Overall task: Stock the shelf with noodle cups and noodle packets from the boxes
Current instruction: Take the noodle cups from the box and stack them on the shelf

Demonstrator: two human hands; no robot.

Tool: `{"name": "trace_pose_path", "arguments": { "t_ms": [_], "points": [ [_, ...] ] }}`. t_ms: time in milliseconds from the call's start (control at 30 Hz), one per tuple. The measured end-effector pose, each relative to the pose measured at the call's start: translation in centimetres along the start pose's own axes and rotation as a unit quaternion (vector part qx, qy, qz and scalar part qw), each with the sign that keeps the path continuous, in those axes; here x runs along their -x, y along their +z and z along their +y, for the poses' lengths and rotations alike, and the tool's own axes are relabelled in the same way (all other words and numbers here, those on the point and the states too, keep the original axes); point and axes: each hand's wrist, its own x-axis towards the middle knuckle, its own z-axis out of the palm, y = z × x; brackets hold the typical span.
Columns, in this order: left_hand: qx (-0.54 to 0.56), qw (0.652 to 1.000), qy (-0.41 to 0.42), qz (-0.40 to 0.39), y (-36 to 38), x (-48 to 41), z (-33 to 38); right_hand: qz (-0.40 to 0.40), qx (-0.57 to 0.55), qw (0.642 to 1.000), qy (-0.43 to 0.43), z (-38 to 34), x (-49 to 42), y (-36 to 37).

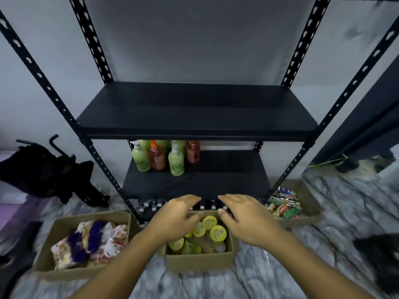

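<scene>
A black metal shelf rack stands in front of me, its middle board bare. On the floor below, a cardboard box holds several noodle cups with yellow lids. My left hand and my right hand hover side by side over this box, fingers relaxed and slightly spread, holding nothing. A second box at the left holds noodle packets in white, purple and red wrappers. A third box at the right holds green and red packets.
The lower shelf board carries several green and orange pump bottles at its left. A black bag lies on the floor at the left. A dark object sits at the right edge. The floor is marbled grey.
</scene>
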Motion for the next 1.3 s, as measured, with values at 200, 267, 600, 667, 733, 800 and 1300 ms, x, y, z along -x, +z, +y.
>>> {"name": "trace_pose_path", "arguments": {
  "t_ms": [200, 267, 600, 667, 733, 800, 1300],
  "points": [
    [0.008, 0.992, -0.084, -0.092, 7.8, 0.3, -1.4, -0.106, 0.010, 0.994, 0.039, 2.9, 1.1, 8.6],
    [0.009, 0.989, -0.099, -0.106, 9.6, 0.3, -1.6, -0.132, 0.008, 0.990, 0.048, 3.7, 1.5, 10.4],
    [0.004, 0.977, -0.165, -0.135, 14.2, 1.1, -3.2, -0.191, -0.049, 0.976, 0.087, 6.1, 2.1, 15.6],
    [-0.001, 0.976, -0.171, -0.137, 14.6, 0.9, -3.8, -0.189, -0.064, 0.976, 0.092, 6.3, 1.5, 16.2],
    [0.006, 0.975, -0.177, -0.137, 15.0, 0.4, -4.4, -0.184, -0.075, 0.975, 0.098, 6.4, 0.8, 16.6],
    [0.012, 0.974, -0.177, -0.139, 15.4, -0.6, -5.1, -0.182, -0.084, 0.974, 0.107, 6.7, -0.4, 17.3],
    [-0.046, 0.973, -0.076, -0.212, 28.1, -17.1, -18.0, -0.148, -0.179, 0.944, 0.234, 15.3, -11.5, 35.7]
  ]
}}
